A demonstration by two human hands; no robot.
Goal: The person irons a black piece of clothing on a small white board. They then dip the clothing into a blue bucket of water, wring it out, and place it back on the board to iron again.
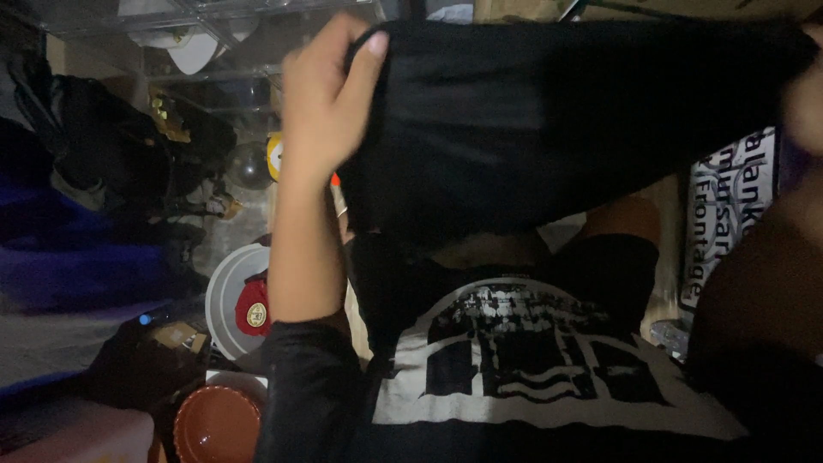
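Hands clenched on black garment stretched overhead, white printed sign beside it at right.

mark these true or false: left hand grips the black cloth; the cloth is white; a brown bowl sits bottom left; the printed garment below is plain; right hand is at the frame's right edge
1. The left hand grips the black cloth: true.
2. The cloth is white: false, it is black.
3. A brown bowl sits at bottom left: true.
4. The dark garment below is plain: false, it bears a large white print.
5. The right hand is at the frame's right edge: true, blurred, at the cloth's other end.
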